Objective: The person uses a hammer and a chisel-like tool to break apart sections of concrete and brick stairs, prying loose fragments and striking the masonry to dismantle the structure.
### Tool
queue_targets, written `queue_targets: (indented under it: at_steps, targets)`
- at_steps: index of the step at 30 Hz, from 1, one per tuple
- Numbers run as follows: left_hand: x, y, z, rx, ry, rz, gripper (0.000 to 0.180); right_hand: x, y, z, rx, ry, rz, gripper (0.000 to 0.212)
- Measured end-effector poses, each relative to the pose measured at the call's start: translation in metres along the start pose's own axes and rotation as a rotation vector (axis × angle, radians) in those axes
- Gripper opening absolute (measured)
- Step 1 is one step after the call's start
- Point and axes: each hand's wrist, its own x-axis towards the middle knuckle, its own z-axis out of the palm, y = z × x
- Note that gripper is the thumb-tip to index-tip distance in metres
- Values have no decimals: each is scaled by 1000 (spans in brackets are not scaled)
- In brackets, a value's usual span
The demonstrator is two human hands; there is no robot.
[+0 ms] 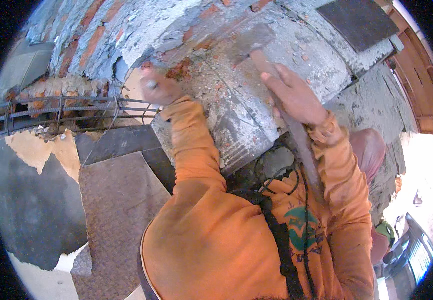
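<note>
Our left hand, one: blurred, curled fist; forearm stretched forward. Our right hand, one: fingers curled, forearm slanting forward and leftward.

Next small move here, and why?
Probably steady the left hand before any blow: it seems closed around a small grey round-ended piece beside the broken brick-and-mortar wall, while the right hand holds a brown long-handled hammer, its head apart from that piece.

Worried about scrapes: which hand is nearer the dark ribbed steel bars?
Left. The left hand is close to the right-hand end of the dark ribbed steel bars; the right hand is well to their right, gripping the long brown-handled hammer.
</note>
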Motion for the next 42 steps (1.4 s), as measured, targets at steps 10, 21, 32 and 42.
queue_targets:
  at_steps: [10, 21, 32, 42]
  targets:
    - [-58, 60, 33, -34, -850, 808, 22, -105, 55, -38, 198, 180, 103, 33]
    - [-9, 53, -3, -426, -705, 119, 16, -154, 119, -63, 46, 343, 23, 30]
    - [38, 66, -28, -221, -774, -104, 18, -152, 82, -48, 197, 248, 136, 36]
    - [50, 53, -8, -196, -1008, -25, 18, -161, 77, -41, 5, 299, 53, 36]
